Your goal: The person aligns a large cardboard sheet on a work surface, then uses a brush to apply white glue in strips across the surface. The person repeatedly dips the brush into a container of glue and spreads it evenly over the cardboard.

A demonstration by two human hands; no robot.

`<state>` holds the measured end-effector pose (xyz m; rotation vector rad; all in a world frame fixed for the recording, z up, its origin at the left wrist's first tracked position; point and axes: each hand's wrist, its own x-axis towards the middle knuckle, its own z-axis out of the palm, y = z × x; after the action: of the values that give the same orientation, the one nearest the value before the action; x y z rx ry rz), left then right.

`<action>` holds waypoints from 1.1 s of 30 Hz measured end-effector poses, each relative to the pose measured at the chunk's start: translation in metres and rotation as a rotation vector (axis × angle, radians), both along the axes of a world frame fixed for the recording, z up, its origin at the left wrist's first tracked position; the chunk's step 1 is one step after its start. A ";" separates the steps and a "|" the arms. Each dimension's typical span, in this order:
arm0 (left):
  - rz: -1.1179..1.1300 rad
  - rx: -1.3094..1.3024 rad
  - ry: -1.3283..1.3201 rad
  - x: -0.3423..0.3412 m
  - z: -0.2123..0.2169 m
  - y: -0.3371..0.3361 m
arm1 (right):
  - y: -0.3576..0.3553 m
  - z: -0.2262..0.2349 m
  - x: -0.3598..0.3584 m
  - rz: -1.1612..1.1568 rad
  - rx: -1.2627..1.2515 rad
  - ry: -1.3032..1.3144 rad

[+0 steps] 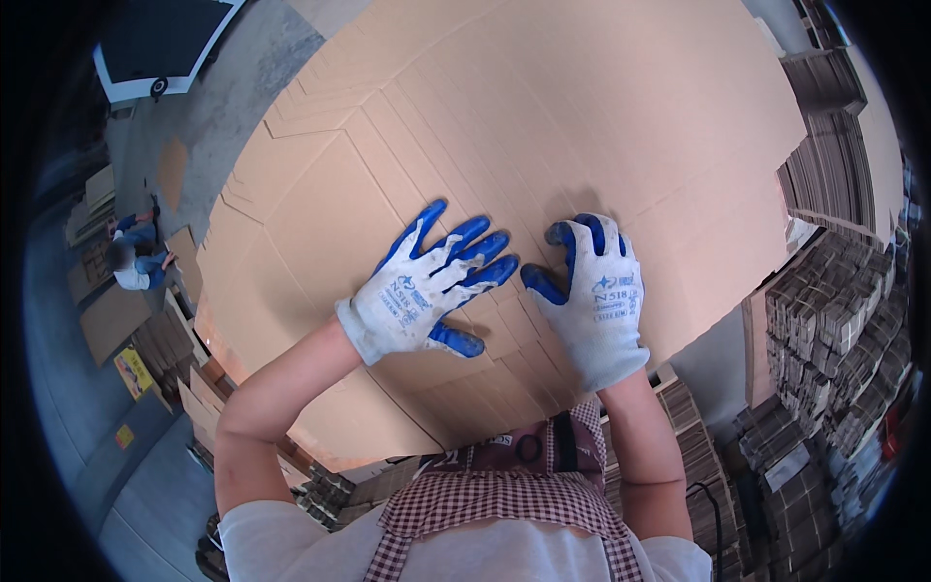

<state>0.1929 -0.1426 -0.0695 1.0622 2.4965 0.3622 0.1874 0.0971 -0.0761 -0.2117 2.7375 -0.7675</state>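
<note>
A large brown sheet of cardboard (621,116) with crease lines and cut slots spreads out before me, reaching close to my apron. Other sheets seem to lie beneath it, as stepped edges show at its left side. My left hand (422,286), in a white glove with blue coated fingers, rests on the cardboard with its fingers spread. Just to its right, my right hand (593,281) wears a matching glove. Its fingers are bent and the thumb stands apart from them, the tips at the cardboard surface. Nothing shows between the fingers of either hand.
Bundled stacks of flat cardboard (824,330) stand at the right, with a taller pile (829,170) behind them. Far left, another person (141,257) is low down among cardboard pieces (114,320). A white-edged vehicle or cart (160,87) stands at the upper left on the concrete floor (257,58).
</note>
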 end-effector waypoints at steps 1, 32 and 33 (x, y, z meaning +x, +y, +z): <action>0.003 0.004 -0.006 0.001 0.000 0.000 | 0.000 0.000 0.000 -0.004 -0.006 -0.007; 0.456 0.082 0.290 0.041 0.011 -0.017 | -0.002 0.018 -0.004 0.086 0.115 0.004; 0.589 0.055 0.332 0.048 0.010 -0.022 | -0.006 0.018 -0.001 0.104 0.130 0.063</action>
<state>0.2412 -0.1644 -0.0599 0.3991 3.0914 0.4490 0.1859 0.0913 -0.0585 -0.3520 2.7976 -0.5616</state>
